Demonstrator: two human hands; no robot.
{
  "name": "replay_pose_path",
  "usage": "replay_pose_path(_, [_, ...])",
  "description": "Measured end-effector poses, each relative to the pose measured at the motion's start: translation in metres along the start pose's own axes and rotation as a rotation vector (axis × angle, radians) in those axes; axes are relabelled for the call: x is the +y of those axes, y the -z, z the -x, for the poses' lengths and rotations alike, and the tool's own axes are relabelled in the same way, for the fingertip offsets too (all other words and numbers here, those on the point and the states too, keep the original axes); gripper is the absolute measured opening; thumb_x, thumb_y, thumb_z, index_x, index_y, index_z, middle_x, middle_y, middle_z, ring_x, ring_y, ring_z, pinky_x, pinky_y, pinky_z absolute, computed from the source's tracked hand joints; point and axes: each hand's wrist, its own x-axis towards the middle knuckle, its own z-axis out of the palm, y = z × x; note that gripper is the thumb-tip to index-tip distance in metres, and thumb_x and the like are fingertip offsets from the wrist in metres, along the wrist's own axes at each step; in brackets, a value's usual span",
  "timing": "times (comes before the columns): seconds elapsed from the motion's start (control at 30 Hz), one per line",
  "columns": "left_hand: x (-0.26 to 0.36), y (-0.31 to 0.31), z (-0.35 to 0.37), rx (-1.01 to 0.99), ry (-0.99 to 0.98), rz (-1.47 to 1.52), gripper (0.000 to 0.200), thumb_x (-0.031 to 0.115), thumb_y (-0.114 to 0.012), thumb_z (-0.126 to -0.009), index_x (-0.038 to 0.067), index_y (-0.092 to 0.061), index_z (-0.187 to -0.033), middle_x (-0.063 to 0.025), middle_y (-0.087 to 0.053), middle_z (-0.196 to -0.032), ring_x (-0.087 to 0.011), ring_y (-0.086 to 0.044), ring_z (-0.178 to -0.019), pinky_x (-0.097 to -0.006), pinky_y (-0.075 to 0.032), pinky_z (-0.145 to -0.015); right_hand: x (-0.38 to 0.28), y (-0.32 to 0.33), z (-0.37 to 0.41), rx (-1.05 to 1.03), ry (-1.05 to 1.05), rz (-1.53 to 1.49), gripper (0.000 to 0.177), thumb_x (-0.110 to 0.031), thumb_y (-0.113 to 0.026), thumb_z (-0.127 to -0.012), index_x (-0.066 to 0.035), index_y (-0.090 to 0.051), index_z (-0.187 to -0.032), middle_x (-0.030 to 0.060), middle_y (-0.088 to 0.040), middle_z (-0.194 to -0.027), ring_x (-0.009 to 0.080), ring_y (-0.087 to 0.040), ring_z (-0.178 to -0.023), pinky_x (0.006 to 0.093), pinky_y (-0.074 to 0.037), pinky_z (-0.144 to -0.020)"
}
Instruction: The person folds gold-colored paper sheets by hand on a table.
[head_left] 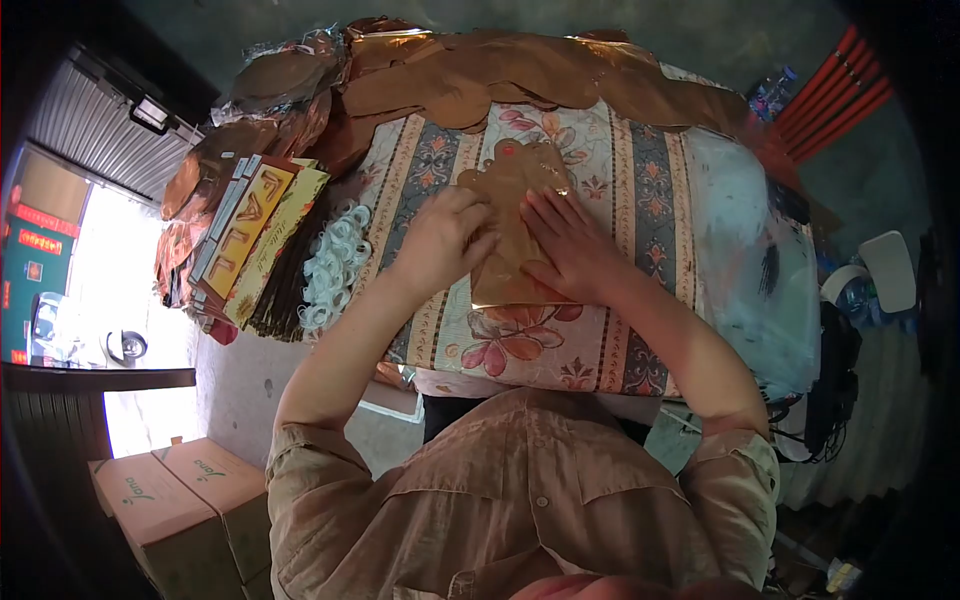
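Observation:
A flat brown shaped piece (pixel 513 262) with a scalloped top edge and a small red spot lies on the patterned tablecloth (pixel 590 350) in front of me. My right hand (pixel 572 243) rests flat on its right side, fingers stretched out. At the left edge of the piece is my left hand (pixel 447 238), with its fingers curled and pressed together; what they hold, if anything, is hidden.
White curled rings (pixel 335 262) and a stack of printed "FALL" cards (pixel 255 225) are at the left. Brown sheets (pixel 470 75) cover the far edge. Clear plastic bags (pixel 745 260) lie at the right. Cardboard boxes (pixel 180 500) stand on the floor at lower left.

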Motion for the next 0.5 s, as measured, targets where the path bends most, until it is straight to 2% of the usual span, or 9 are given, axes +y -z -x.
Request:
replay_pose_path(0.2, [0.017, -0.001, 0.007, -0.166, -0.044, 0.027, 0.030, 0.018, -0.071, -0.077, 0.004, -0.064, -0.103, -0.0107, -0.060, -0.106, -0.0313, -0.057, -0.100, -0.0400, -0.046, -0.087, 0.000, 0.000, 0.000, -0.003, -0.006, -0.027, 0.075, -0.047, -0.047, -0.094, 0.001, -0.025, -0.147, 0.0182, -0.021, -0.155, 0.0327, -0.016, -0.145, 0.0450, -0.009, -0.119])
replay_pose_path(0.4, [0.019, -0.008, 0.015, -0.150, -0.032, -0.043, 0.038, 0.019, -0.070, -0.079, 0.005, -0.059, -0.112, -0.0111, -0.056, -0.113, -0.0316, -0.054, -0.105, -0.0391, -0.043, -0.091, 0.004, -0.004, 0.000, -0.004, 0.012, 0.020, 0.077, -0.049, -0.046, -0.094, 0.002, -0.024, -0.147, 0.0177, -0.020, -0.156, 0.0317, -0.015, -0.145, 0.0440, -0.008, -0.119])
replay_pose_path(0.47, [0.018, -0.008, 0.015, -0.141, -0.037, -0.033, 0.037, 0.018, -0.070, -0.079, 0.005, -0.060, -0.112, -0.0110, -0.056, -0.113, -0.0315, -0.054, -0.105, -0.0392, -0.043, -0.091, 0.008, -0.007, 0.000, 0.056, 0.009, -0.074, 0.070, -0.040, -0.050, -0.095, 0.000, -0.025, -0.147, 0.0184, -0.022, -0.155, 0.0309, -0.018, -0.145, 0.0412, -0.014, -0.119])
replay_pose_path(0.5, [0.018, -0.008, 0.015, -0.132, -0.041, -0.024, 0.037, 0.018, -0.070, -0.079, 0.005, -0.060, -0.111, -0.0109, -0.056, -0.112, -0.0314, -0.054, -0.104, -0.0393, -0.043, -0.091, 0.013, -0.005, 0.000, 0.059, 0.003, -0.072, 0.070, -0.040, -0.050, -0.095, 0.000, -0.025, -0.147, 0.0184, -0.022, -0.155, 0.0309, -0.018, -0.145, 0.0412, -0.014, -0.119])
